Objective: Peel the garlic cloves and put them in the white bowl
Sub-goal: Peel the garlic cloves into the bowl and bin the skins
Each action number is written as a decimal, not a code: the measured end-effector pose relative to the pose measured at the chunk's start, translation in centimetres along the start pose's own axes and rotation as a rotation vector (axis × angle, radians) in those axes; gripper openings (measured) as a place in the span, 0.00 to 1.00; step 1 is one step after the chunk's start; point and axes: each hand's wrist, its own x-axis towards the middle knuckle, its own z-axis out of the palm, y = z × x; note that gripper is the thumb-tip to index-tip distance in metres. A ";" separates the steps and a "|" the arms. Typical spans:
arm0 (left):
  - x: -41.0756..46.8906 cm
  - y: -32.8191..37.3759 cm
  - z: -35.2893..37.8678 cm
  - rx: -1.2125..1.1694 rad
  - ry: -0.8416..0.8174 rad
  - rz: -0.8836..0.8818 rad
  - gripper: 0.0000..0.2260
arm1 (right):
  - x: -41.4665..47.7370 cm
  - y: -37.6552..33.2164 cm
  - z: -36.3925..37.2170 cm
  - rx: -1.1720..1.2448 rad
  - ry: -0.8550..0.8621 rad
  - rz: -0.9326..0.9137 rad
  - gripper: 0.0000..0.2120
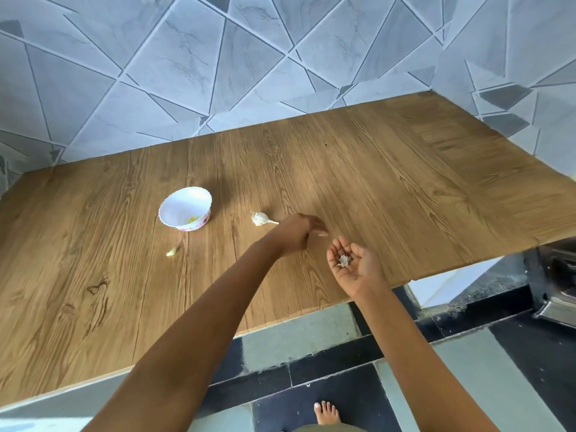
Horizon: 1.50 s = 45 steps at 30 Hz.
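Observation:
A white bowl [185,212] with a scalloped rim stands on the wooden table [389,169]; a few yellowish peeled cloves lie inside it. To its right rests the remaining piece of the garlic bulb [261,219] with its stem. A single peeled clove [172,251] lies on the table in front of the bowl. My left hand [299,232] stretches over the table just right of the bulb, fingers extended and blurred, holding nothing I can see. My right hand [353,263] is turned palm up, cupping bits of white garlic skin [343,260].
The table meets a tiled wall at the back and right. Its near edge runs diagonally above a tiled floor, where a bare foot [326,413] stands. A dark metal appliance [558,282] sits low at the right edge.

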 end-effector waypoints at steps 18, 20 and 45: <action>-12.3 -3.7 -1.2 -0.074 0.073 -0.110 0.20 | 0.9 5.0 2.1 -0.124 -0.085 0.098 0.13; -13.3 -3.7 -1.3 -0.081 0.083 -0.127 0.21 | 0.9 5.6 2.4 -0.128 -0.088 0.104 0.13; -11.8 -1.6 0.3 -0.040 0.151 -0.226 0.14 | 0.8 6.1 2.9 -0.169 -0.077 0.103 0.13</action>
